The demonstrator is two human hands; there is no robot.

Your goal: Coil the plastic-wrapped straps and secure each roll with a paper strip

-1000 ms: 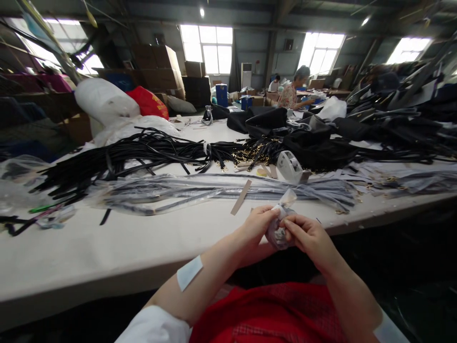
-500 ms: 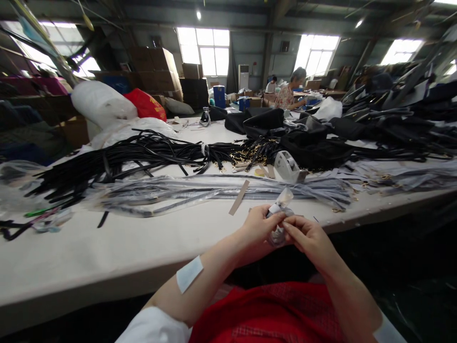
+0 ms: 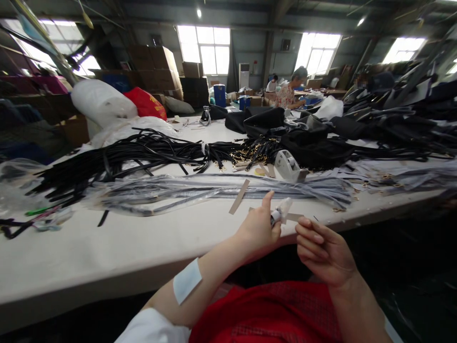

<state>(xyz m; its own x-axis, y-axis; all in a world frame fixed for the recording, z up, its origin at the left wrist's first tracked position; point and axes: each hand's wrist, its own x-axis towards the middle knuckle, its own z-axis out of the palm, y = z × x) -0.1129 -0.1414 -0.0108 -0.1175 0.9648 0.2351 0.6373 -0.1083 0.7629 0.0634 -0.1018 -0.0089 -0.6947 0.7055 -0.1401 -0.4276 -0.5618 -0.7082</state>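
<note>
Whitish, crumpled plastic (image 3: 284, 208) juts from gripping left hand (image 3: 257, 229); right hand (image 3: 325, 252) curls, hold unclear

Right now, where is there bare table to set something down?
Widest: the white table left of the left hand, between the wrapped grey straps and the front edge, with a short black strip near its back. Crowded beyond those straps: black straps, gold clasps and a tape dispenser.

own hands (image 3: 259, 229): 2
wrapped bundle (image 3: 282, 210): 1
tape dispenser (image 3: 284, 166): 1
red bag (image 3: 147, 104): 1
white roll (image 3: 103, 99): 1
blue arm patches (image 3: 187, 281): 2
co-workers (image 3: 284, 96): at least 2
</note>
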